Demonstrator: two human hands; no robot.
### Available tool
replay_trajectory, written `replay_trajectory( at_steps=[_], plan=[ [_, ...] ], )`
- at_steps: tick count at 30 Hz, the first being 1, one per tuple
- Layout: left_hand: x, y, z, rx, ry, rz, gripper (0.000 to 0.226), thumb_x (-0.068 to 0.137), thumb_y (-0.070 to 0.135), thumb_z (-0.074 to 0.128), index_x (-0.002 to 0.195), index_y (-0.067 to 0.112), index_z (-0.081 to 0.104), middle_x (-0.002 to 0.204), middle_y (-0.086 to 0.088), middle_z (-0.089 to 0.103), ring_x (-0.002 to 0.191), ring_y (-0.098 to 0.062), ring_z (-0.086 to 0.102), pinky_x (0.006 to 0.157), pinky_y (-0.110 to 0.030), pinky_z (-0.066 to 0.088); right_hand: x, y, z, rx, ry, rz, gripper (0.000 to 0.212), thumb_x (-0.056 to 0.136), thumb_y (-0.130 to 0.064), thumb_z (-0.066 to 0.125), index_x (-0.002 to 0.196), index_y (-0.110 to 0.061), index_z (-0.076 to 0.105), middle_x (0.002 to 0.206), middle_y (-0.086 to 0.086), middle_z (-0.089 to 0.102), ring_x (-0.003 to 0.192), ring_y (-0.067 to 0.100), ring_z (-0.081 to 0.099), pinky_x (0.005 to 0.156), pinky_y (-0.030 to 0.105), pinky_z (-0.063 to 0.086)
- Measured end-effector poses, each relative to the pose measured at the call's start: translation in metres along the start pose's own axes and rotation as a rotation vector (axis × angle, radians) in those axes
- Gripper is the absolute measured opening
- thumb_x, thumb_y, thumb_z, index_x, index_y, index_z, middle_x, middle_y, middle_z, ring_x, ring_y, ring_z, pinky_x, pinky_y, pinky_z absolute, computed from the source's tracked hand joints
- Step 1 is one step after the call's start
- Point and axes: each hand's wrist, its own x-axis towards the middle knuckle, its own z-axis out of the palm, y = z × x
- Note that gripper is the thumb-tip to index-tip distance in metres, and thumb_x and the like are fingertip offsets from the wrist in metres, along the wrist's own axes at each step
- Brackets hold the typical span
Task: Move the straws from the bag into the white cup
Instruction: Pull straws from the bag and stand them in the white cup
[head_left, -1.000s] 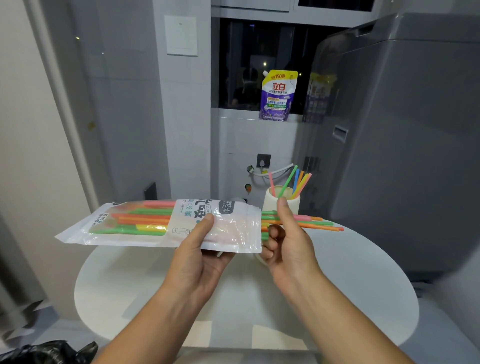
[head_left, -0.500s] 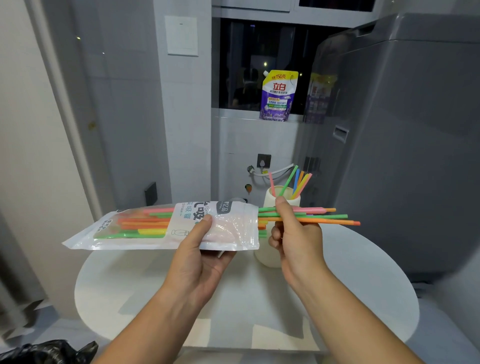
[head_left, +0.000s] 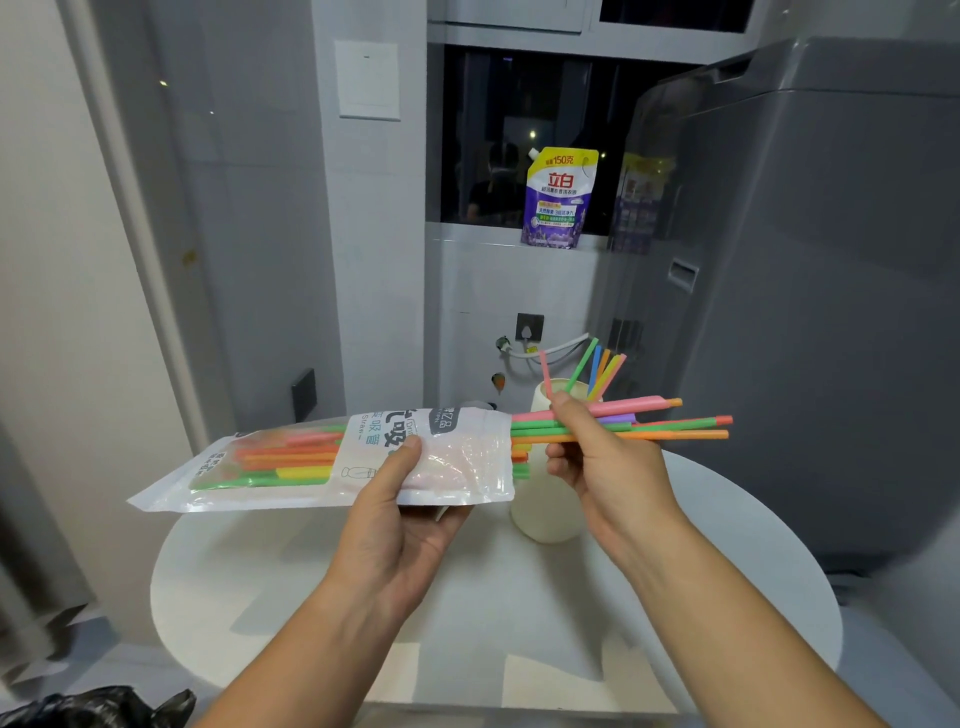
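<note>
My left hand (head_left: 400, 514) holds a clear plastic straw bag (head_left: 291, 465) level above the round white table (head_left: 467, 613), its open mouth pointing right. Coloured straws (head_left: 660, 423) stick out of that mouth, pink, green and orange. My right hand (head_left: 608, 467) pinches them between thumb and fingers just right of the bag. Behind my right hand stands the white cup (head_left: 545, 514), partly hidden, with several straws (head_left: 597, 369) leaning out of its top.
A grey washing machine (head_left: 810, 291) rises close on the right. A purple detergent pouch (head_left: 558, 197) stands on the window ledge behind. A wall socket and hose sit behind the cup. A black bag (head_left: 98, 706) lies at the lower left.
My right hand has drawn the bunch of straws farther out of the bag to the right and slightly up. The bag in my left hand has shifted a little right.
</note>
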Motion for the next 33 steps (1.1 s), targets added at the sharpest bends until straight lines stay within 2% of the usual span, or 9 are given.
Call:
replay_trajectory(
  at_steps=[6,11,13,16,20,33],
  plan=[
    [0.007,0.000,0.001,-0.075,0.046,-0.003,0.028,0.094,0.009,0.066,0.122,0.013,0.066,0.112,-0.011,0.080,0.110,-0.030,0.074,0.101,-0.057,0.053,0.011,-0.020,-0.008,-0.070,0.008,-0.053,0.016,0.088,-0.014,0.073,0.078,-0.002,0.073,0.058,0.004,0.064,0.052,0.016,0.057,0.049,0.023,0.053],
    [0.014,0.004,-0.001,-0.095,0.057,0.012,0.035,0.094,0.009,0.066,0.129,0.012,0.063,0.116,-0.012,0.079,0.112,-0.031,0.073,0.103,-0.059,0.052,0.024,-0.045,-0.018,-0.165,0.001,-0.128,0.026,0.088,-0.015,0.074,0.093,0.011,0.070,0.063,0.011,0.062,0.052,0.019,0.058,0.053,0.029,0.056],
    [0.018,0.006,-0.004,-0.106,0.064,0.025,0.038,0.095,0.009,0.066,0.132,0.012,0.061,0.119,-0.013,0.078,0.113,-0.033,0.073,0.103,-0.060,0.052,0.026,-0.057,-0.022,-0.218,0.013,-0.151,0.025,0.087,-0.016,0.075,0.092,0.008,0.072,0.067,0.014,0.064,0.052,0.018,0.060,0.055,0.029,0.058],
    [0.022,0.008,-0.006,-0.114,0.074,0.035,0.042,0.095,0.010,0.066,0.136,0.012,0.058,0.121,-0.013,0.077,0.113,-0.034,0.073,0.104,-0.061,0.051,0.027,-0.075,-0.027,-0.263,0.017,-0.196,0.017,0.088,-0.016,0.074,0.087,0.001,0.072,0.065,0.010,0.068,0.048,0.013,0.061,0.050,0.022,0.055],
    [0.025,0.008,-0.008,-0.110,0.088,0.044,0.041,0.096,0.010,0.065,0.136,0.012,0.059,0.120,-0.013,0.077,0.113,-0.034,0.072,0.103,-0.060,0.052,0.030,-0.094,-0.036,-0.322,0.039,-0.238,0.023,0.088,-0.020,0.074,0.094,0.002,0.072,0.067,0.007,0.070,0.050,0.013,0.064,0.052,0.023,0.057],
    [0.023,-0.003,-0.005,-0.103,0.076,0.019,0.024,0.097,0.009,0.064,0.120,0.012,0.064,0.096,-0.009,0.082,0.109,-0.030,0.072,0.104,-0.057,0.052,0.036,-0.138,-0.058,-0.433,0.156,-0.377,0.022,0.086,-0.021,0.076,0.091,0.000,0.069,0.074,0.010,0.069,0.050,0.012,0.065,0.050,0.020,0.056]
  ],
)
